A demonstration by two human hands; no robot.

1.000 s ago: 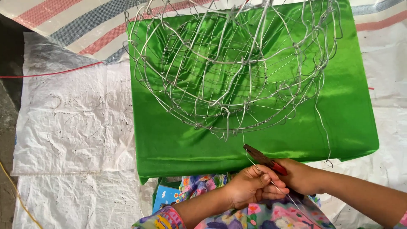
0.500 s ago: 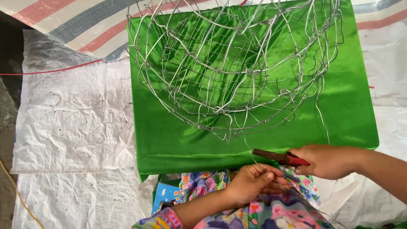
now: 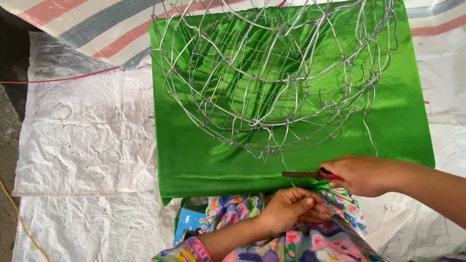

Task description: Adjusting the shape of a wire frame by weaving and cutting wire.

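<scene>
Wire frame (image 3: pixel 272 82): rests on green cloth (image 3: pixel 194 160). Right hand (image 3: pixel 361 174): closed around red-handled pliers (image 3: pixel 310 174), just below the frame. Left hand (image 3: pixel 291 208): pinching a thin wire strand (image 3: pixel 291 182) beneath the pliers.

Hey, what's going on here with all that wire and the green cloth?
A person is working on a rounded wire frame that sits on shiny green fabric. The right hand holds red-handled pliers, whose tip meets a thin wire strand hanging from the frame's lower edge. The left hand pinches that strand's lower end, just above the person's floral-print clothing. White woven sheeting covers the floor around them.
</scene>
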